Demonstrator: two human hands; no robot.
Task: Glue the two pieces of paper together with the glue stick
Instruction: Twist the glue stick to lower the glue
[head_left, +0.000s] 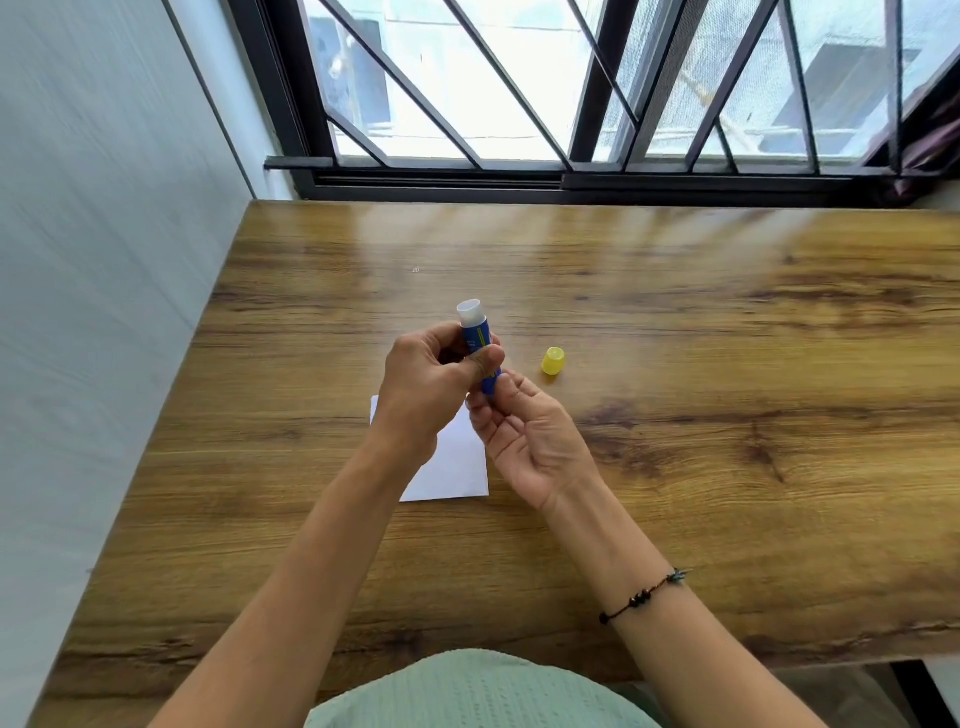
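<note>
white paper (457, 467) mostly hidden under both hands so can't tell one sheet or two, glue stick (480, 345) base buried in right hand (530, 436) grip, label too small to read, desk (727, 364) cut off at right edge.

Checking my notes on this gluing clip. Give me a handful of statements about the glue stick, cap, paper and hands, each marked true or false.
1. The yellow cap is on the glue stick. False: it lies on the table, right of the stick.
2. Both hands hold the glue stick. True: left hand on the body, right hand at the base.
3. The white paper lies under the hands. True.
4. The glue end touches the paper. False: it points up, away from it.
5. A bracelet is on the left wrist. False: the right.
</note>
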